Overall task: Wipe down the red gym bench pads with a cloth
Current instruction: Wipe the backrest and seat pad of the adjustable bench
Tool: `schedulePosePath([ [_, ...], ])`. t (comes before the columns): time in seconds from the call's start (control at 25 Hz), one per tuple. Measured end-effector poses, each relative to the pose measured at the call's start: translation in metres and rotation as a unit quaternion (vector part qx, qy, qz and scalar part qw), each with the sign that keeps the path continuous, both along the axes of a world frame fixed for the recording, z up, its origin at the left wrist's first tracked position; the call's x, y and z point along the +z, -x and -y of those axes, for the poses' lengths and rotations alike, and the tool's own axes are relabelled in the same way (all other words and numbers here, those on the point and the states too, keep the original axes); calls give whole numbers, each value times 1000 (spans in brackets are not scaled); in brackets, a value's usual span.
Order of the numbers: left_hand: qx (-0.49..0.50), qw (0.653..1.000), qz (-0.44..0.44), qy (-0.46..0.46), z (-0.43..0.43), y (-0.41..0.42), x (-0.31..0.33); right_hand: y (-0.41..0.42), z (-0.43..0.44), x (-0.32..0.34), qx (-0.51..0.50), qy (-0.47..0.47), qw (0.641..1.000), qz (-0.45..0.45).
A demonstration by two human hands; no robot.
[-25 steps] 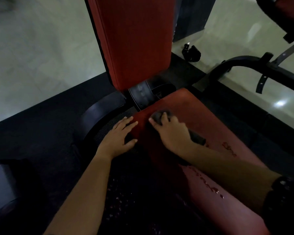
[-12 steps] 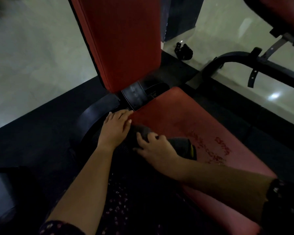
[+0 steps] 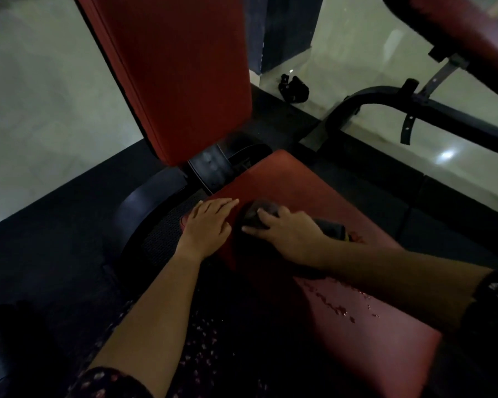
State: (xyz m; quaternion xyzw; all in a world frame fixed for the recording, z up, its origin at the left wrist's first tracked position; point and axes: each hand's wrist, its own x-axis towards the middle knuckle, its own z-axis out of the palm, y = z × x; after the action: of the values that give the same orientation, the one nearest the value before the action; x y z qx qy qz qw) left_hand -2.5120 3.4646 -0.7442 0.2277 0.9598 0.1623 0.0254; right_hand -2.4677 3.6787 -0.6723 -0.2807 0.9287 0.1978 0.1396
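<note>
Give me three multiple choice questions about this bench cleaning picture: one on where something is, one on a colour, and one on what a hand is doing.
1. Where is the cloth?
A) on a shelf
B) on the seat pad, under the right hand
C) in a bucket

2. What colour is the cloth?
A) white
B) dark grey
C) yellow

3. How is the left hand placed?
A) flat on the seat pad, fingers straight
B) clenched around the cloth
C) raised in the air

Answers:
1 B, the right hand holds it down on the red pad.
2 B, it looks dark grey in the dim light.
3 A, its palm lies on the pad's corner with fingers extended.
</note>
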Motion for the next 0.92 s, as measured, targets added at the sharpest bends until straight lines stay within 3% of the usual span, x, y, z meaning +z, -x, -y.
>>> schedulePosePath([
  [0.12,-27,999,-29,15,0,0,-3,16,-34,7,29,4,1000,-8],
  [0.24,-104,993,-35,33,-9,-8,-8,55,-94,11,-114,-40,991,-55],
  [0.36,-118,992,-30,44,-11,-8,-6,76,-108,16,-243,-35,967,-63],
  [0.56,-108,993,-36,19,-12,-4,-7,59,-102,6,-132,-10,990,-56],
  [0.8,-85,995,-43,-32,-11,-8,-11,49,-128,0,-345,4,936,-73],
  [0.92,-80,995,-46,-41,-12,-7,-12,18,-82,-6,-299,16,951,-82],
])
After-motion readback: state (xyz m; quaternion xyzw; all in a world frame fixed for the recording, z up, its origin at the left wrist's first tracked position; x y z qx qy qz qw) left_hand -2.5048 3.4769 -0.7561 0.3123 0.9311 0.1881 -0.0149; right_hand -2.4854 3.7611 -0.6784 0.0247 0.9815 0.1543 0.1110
